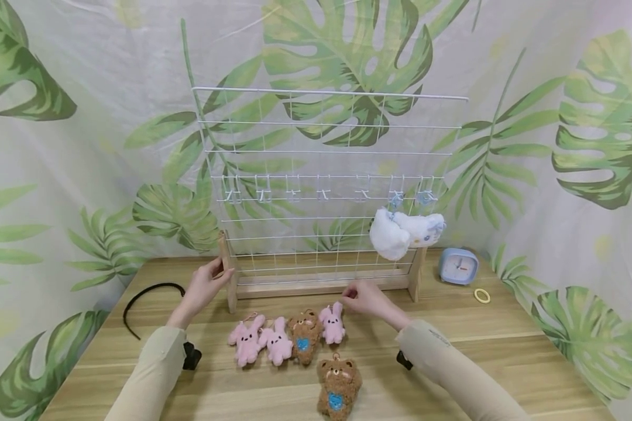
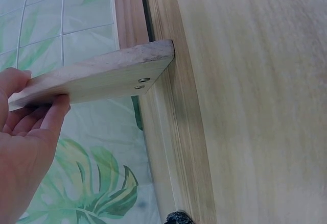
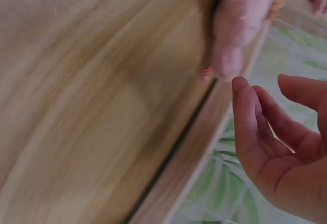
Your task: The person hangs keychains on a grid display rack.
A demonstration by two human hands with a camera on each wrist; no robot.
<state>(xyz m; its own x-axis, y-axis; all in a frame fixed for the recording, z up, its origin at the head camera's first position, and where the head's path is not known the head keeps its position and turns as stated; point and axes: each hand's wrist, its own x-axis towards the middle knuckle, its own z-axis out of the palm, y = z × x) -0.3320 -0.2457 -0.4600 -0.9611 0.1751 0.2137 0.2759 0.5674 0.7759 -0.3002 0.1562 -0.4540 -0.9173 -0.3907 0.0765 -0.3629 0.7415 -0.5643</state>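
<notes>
My left hand (image 1: 205, 290) grips the left wooden upright (image 2: 102, 76) of a white wire grid rack (image 1: 326, 93), thumb and fingers on its two sides. Close to the ear of the rightmost pink bunny plush (image 1: 333, 327) is my right hand (image 1: 370, 298). Its thumb and fingers stand apart in the right wrist view, with nothing between them. Two more pink bunnies (image 1: 248, 342) lie to the left. A brown bear plush (image 1: 305, 339) is among them, and a second bear (image 1: 339, 389) lies nearer the front.
White plush toys (image 1: 390, 237) hang from the rack's right-hand hooks; several other hooks (image 1: 293, 194) carry nothing. A blue clock (image 1: 458, 266) and a yellow ring (image 1: 481, 296) are at the right. A black cord (image 1: 142, 292) curves along the left. Leaf-print cloth hangs behind.
</notes>
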